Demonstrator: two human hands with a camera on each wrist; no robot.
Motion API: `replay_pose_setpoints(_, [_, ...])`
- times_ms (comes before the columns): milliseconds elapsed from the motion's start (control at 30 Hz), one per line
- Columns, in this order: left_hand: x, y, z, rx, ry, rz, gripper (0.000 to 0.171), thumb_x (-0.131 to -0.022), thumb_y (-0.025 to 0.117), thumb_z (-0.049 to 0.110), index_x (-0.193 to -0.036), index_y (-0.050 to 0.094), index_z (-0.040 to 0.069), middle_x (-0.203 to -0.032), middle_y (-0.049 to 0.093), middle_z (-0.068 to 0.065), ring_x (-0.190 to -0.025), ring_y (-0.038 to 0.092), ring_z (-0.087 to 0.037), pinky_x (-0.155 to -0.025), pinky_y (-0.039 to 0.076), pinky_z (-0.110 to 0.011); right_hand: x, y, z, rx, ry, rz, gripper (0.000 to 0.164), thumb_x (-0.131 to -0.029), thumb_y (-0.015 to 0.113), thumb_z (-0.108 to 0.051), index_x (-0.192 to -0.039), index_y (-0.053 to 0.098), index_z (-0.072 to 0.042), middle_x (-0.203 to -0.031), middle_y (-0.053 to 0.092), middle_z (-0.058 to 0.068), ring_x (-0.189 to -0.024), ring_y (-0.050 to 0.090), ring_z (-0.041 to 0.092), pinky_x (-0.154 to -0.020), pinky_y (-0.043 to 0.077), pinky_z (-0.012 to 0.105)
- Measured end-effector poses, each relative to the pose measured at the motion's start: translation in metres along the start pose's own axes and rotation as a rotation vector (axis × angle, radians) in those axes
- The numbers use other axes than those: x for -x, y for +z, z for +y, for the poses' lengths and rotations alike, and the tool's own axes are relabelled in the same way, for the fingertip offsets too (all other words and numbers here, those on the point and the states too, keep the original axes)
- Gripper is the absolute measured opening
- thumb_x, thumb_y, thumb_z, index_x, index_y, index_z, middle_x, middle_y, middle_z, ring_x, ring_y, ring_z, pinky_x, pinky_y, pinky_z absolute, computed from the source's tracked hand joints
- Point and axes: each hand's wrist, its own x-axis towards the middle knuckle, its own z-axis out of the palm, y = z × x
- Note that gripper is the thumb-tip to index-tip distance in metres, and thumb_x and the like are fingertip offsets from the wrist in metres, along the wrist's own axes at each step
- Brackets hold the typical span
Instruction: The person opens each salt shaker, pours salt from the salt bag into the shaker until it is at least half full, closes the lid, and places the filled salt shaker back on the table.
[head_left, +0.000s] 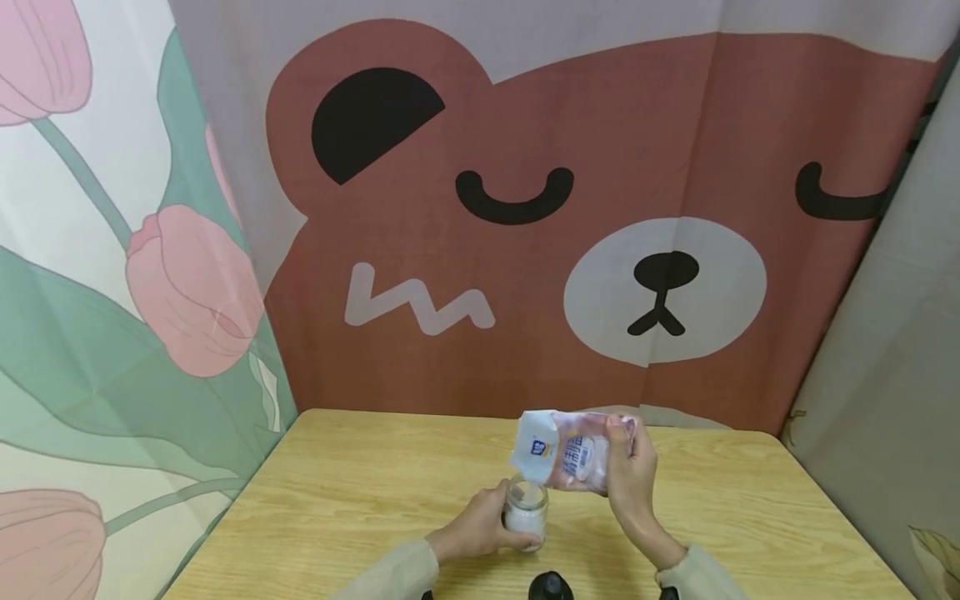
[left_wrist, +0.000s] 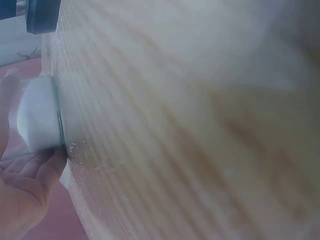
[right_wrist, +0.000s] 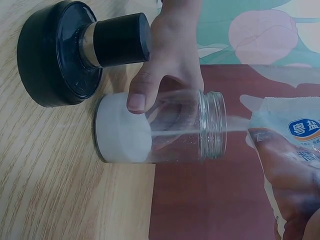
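Note:
My left hand (head_left: 480, 525) grips a clear glass jar (head_left: 527, 518) standing upright on the table, its thumb across the front. White salt (right_wrist: 122, 131) fills roughly the lower half, as the right wrist view shows. My right hand (head_left: 633, 471) holds a pink and white salt bag (head_left: 573, 454) by its far end, tipped with the opening over the jar. From the bag's corner a thin stream of salt (right_wrist: 235, 124) runs into the threaded mouth. In the left wrist view, fingers (left_wrist: 30, 172) lie around the jar's lower part.
Close to the jar, on the near side of the table (head_left: 375, 483), stands a black round piece with a narrower cylinder on top (right_wrist: 62, 52). Fine white grains (left_wrist: 102, 165) lie scattered on the wood beside the jar. A bear-printed curtain (head_left: 420, 367) hangs behind the table.

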Motion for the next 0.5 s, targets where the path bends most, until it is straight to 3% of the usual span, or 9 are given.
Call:
replay_pose_setpoints(267, [0.0000,0.0003,-0.0003,0.034,-0.006,-0.020,0.063,-0.080,0.085,0.032,-0.128,0.049,0.010,-0.117,0.065,0.002,-0.101,0.062,-0.005,-0.082,0.052,-0.023,0.0020,0.0004,-0.0018,-0.005,-0.020,-0.010,0.017,-0.101,0.051,-0.018,-0.094,0.059,-0.005,-0.070,0.051,-0.001,-0.056,0.048,0.009,-0.045,0.039,0.022])
replay_pose_setpoints(500, [-0.0004,0.0004,-0.0018,0.037,0.001,-0.022,0.064,-0.080,0.085,0.031,-0.129,0.049,0.011,-0.117,0.065,0.003,-0.102,0.061,-0.004,-0.083,0.051,-0.023,0.0023,0.0017,0.0002,-0.001,-0.015,-0.001,0.019,-0.102,0.052,-0.020,-0.091,0.058,-0.006,-0.070,0.052,0.001,-0.056,0.049,0.010,-0.046,0.040,0.022])
